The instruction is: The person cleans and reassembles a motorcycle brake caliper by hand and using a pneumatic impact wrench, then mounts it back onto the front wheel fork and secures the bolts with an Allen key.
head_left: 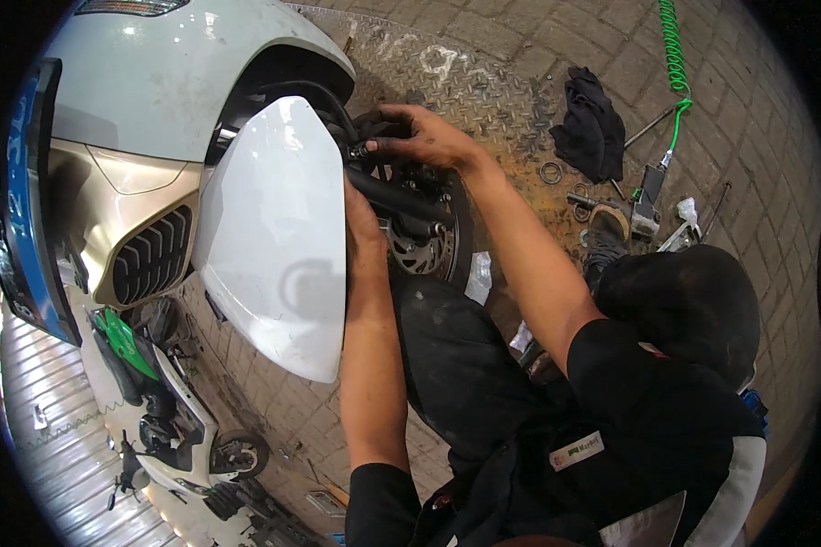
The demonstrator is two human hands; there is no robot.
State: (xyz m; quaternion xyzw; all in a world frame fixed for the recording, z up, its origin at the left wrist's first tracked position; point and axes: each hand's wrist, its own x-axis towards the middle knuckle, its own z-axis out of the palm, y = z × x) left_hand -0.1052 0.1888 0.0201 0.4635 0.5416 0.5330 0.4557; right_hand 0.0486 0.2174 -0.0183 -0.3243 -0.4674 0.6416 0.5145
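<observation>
A glossy white front fender (274,237) stands out from the scooter's front end, beside a black fork tube (401,202). My left hand (365,219) reaches up along the fender's right edge; its fingers are hidden behind the fender and the fork parts. Further up, my right hand (424,137) has its thumb and fingers curled round a dark part near the top of the fork, by a small bolt (359,150). What exactly those fingers hold is hard to make out. Below the fork tube a brake disc (420,251) shows inside the wheel's black tire (461,242).
A pale grey body panel (173,77) and gold grille panel (155,246) rise at left. On the right lie a black cloth (590,128), metal rings (550,172), and an air tool (648,201) on a green coiled hose (671,46). Another scooter (178,419) stands lower left.
</observation>
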